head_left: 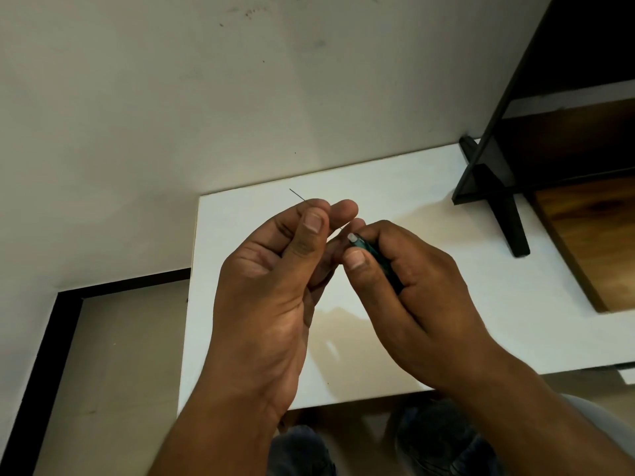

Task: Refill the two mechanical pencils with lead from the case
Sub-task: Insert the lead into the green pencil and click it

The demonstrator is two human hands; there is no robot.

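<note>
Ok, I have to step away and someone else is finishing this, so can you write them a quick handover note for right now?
Left hand: pinching one lead between thumb and fingers, far end sticking out.
Right hand: gripping the green pencil, pale open end toward the lead.
Both are held above the white table.
Done: a lead is out and lined up. Not yet in.
Left: feed it in, close the pencil, do the second one. Case and second pencil are not in view.

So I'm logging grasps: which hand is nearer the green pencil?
Right. The right hand grips the green pencil; the left hand sits beside it, pinching the lead.
</note>
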